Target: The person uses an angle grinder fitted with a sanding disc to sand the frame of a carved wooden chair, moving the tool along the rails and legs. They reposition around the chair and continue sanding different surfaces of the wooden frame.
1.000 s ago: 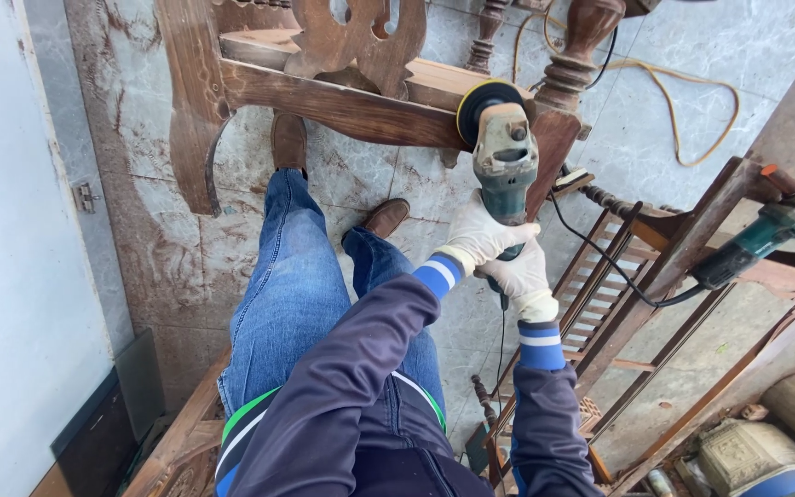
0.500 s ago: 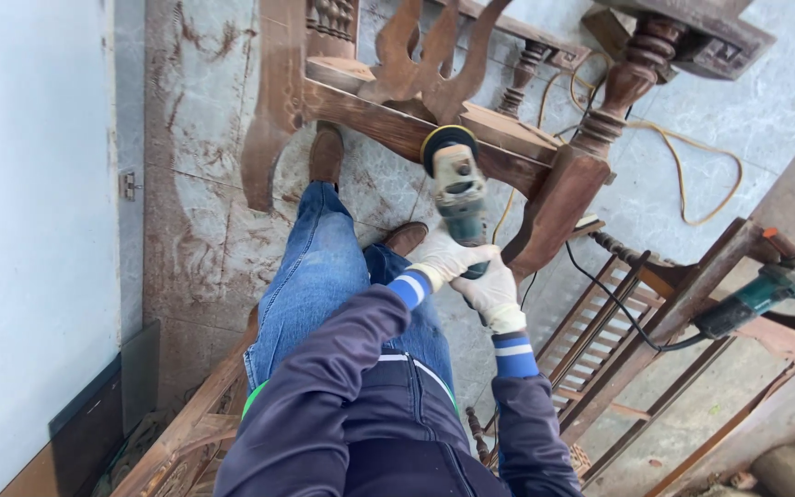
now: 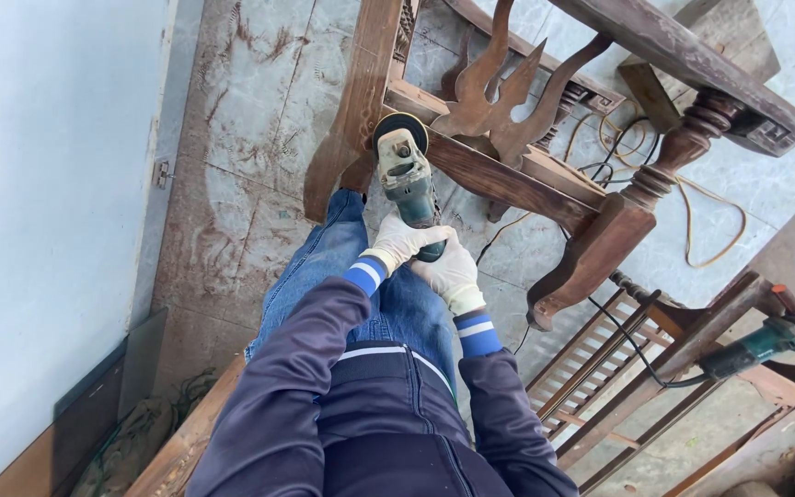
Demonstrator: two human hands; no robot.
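Both my hands wear white gloves and grip a green angle grinder [image 3: 409, 184] by its body. My left hand [image 3: 401, 243] is on the left side of the grip, my right hand [image 3: 451, 274] just below and right of it. The grinder's round sanding disc [image 3: 399, 130] presses on the front rail of a dark carved wooden chair [image 3: 508, 179], near its left leg [image 3: 357, 110]. My legs in blue jeans [image 3: 324, 267] stand below the chair.
A second green grinder [image 3: 758, 342] rests on wooden furniture frames [image 3: 637, 368] at the right, its black cable trailing. A yellow cord [image 3: 710, 221] lies on the tiled floor. A white wall [image 3: 39, 202] runs along the left. Another carved wood piece [image 3: 177, 451] sits at bottom left.
The grinder and both hands have moved left along the chair's front rail, from near the right turned leg toward the left leg. The view has shifted with them.
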